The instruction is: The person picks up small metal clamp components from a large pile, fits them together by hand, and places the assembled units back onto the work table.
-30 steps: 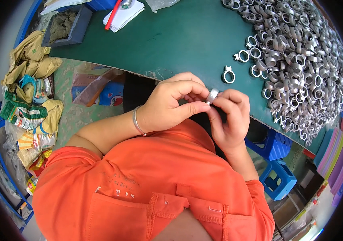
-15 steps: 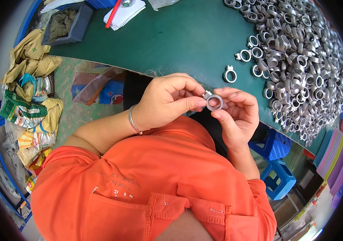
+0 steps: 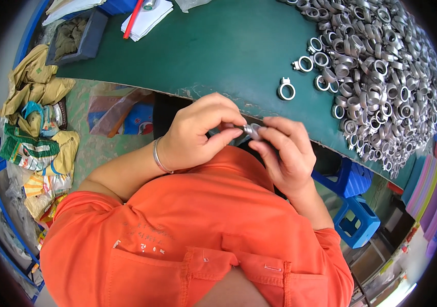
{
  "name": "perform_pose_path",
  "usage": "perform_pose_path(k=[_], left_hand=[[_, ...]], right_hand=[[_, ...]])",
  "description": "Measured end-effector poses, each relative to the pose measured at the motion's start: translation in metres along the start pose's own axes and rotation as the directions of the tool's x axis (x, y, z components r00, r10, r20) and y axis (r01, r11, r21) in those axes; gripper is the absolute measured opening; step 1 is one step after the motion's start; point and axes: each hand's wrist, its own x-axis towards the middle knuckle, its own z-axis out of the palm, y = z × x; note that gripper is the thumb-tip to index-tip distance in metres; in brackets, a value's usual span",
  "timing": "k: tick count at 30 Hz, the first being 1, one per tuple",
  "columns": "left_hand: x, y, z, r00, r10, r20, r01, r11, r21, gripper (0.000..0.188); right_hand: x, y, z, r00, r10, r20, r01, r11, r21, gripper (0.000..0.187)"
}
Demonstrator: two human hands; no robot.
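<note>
Between my two hands, just off the table's front edge, is a grey metal ring with a small lug (image 3: 252, 131), turned nearly edge-on. My right hand (image 3: 289, 153) grips its band between thumb and fingers. The thumb and index finger of my left hand (image 3: 198, 130) pinch at the lug end; whether a smaller part sits between those fingertips is too blurred to tell. A single similar ring (image 3: 286, 91) lies on the green table beyond my right hand. Farther right spreads a big heap of such rings (image 3: 377, 77).
The green table (image 3: 203, 51) carries a grey bin (image 3: 93, 38), white papers (image 3: 149, 20) and a red pen (image 3: 133, 19) at its far left. Bags and wrappers (image 3: 34, 138) pile up at left. Blue stools (image 3: 356, 220) stand below the table at right.
Both hands have shifted slightly left with the ring. It has turned from showing its round opening to nearly edge-on, and the right fingers have closed further over it.
</note>
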Motion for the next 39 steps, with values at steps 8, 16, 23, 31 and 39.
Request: perform_pose_path(k=[8,16,23,31,39], left_hand=[[-0.001,0.002,0.010,0.965,-0.262,0.023,0.256,0.918,-0.303,0.013],[0.001,-0.001,0.011,0.952,-0.271,0.145,0.306,0.790,-0.532,0.011],[0.005,0.001,0.007,0.997,-0.063,0.048,0.072,0.976,-0.206,0.012],[0.000,0.002,0.008,0.998,0.067,0.011,-0.066,0.993,-0.094,0.019],[-0.003,-0.004,0.010,0.991,-0.018,-0.131,0.003,0.994,-0.109,0.020]], right_hand=[[0.024,0.021,-0.011,0.987,0.154,-0.047,-0.155,0.835,-0.527,0.017],[0.006,-0.001,0.004,0.987,0.155,-0.041,-0.150,0.982,0.114,0.016],[-0.002,-0.008,0.006,0.914,0.404,-0.032,-0.373,0.870,0.322,0.010],[0.003,-0.006,0.000,0.921,0.363,0.141,-0.375,0.729,0.572,0.018],[0.016,0.008,-0.014,0.992,-0.042,0.118,0.058,0.989,-0.133,0.027]])
